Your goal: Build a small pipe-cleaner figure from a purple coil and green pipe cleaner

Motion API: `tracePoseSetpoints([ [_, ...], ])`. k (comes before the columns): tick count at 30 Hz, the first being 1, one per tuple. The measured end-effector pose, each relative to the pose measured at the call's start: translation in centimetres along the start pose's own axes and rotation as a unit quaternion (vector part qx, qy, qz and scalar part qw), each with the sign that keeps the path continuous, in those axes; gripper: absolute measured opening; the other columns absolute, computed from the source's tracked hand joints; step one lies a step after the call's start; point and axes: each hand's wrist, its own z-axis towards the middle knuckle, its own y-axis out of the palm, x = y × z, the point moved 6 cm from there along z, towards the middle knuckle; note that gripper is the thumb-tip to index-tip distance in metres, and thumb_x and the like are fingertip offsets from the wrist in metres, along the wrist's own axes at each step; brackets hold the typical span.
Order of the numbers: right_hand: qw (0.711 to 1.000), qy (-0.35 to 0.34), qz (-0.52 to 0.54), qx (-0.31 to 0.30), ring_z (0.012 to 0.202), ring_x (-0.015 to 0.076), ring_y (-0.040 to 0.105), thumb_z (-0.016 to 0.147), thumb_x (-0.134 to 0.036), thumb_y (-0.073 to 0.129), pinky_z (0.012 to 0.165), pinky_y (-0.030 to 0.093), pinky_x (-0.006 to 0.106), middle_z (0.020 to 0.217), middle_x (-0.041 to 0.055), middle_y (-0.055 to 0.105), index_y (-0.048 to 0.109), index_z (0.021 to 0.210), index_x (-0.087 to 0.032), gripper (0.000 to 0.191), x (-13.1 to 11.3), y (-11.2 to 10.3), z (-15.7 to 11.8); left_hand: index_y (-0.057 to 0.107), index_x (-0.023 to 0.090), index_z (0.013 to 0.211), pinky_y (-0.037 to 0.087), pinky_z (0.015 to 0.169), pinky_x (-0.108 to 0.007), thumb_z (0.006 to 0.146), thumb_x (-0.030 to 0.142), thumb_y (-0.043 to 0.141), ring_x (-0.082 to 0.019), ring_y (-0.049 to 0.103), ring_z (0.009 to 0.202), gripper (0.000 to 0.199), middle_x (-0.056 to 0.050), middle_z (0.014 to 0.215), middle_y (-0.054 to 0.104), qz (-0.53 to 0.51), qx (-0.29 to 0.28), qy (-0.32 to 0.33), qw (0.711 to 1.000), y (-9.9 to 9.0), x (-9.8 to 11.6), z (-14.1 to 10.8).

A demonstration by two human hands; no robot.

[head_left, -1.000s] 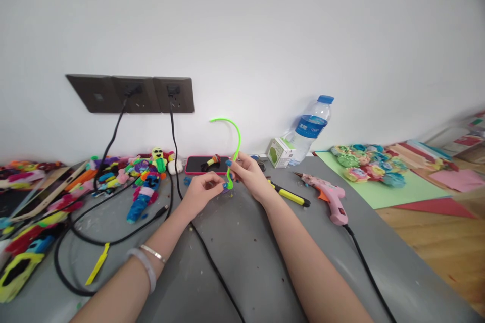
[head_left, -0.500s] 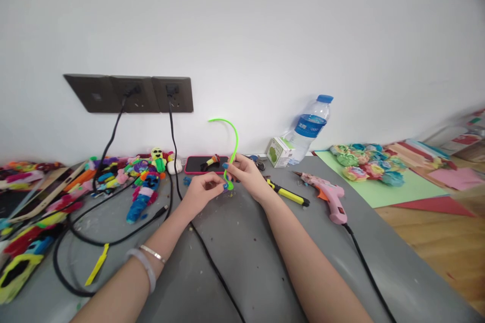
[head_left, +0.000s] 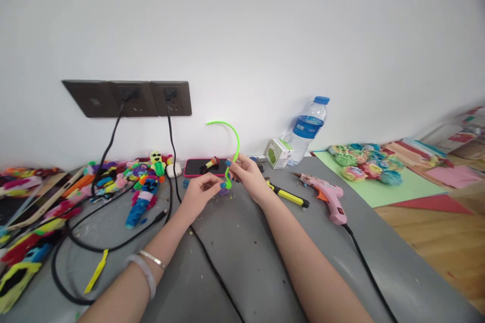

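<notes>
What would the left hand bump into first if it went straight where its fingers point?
Most likely the curled lower end of the green strip, just ahead of the left hand and possibly touching it. The right hand, pinching that strip, comes next, though depth is unclear.

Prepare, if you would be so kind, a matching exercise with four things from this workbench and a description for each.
Things
1. Curved strip
2. Glue gun
3. Plastic bottle
4. Phone

Descriptions
A. Pink, with a black cord running from its handle
B. Dark screen and pinkish-red edge, lying by the foot of the wall
C. Bright green, held in the fingers of the right hand
D. Clear, with a blue cap and blue label, next to a small green-and-white box

Right pairs
1-C, 2-A, 3-D, 4-B
</notes>
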Motion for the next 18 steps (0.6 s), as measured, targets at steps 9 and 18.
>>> tracePoseSetpoints([
  [9,0.993,0.029,0.041,0.108,0.043,0.0069,0.038,0.072,-0.038,0.066,0.046,0.028,0.021,0.049,-0.0083,0.048,0.052,0.072,-0.02,0.023,0.9,-1.8,0.2,0.072,0.017,0.081,0.038,0.054,-0.022,0.073,0.039,0.07,-0.012,0.05,0.061,0.024,-0.002,0.074,0.064,-0.027,0.105,-0.033,0.994,-1.2,-0.3,-0.1],
  [18,0.989,0.052,0.081,0.111,0.044,0.0064,0.04,0.068,-0.043,0.072,0.044,0.027,0.02,0.05,-0.0077,0.049,0.052,0.073,-0.019,0.031,0.9,-1.8,0.2,0.072,0.017,0.08,0.038,0.055,-0.021,0.072,0.04,0.071,-0.012,0.05,0.062,0.024,-0.001,0.073,0.064,-0.028,0.09,-0.031,0.995,-1.1,-0.1,-0.2],
])
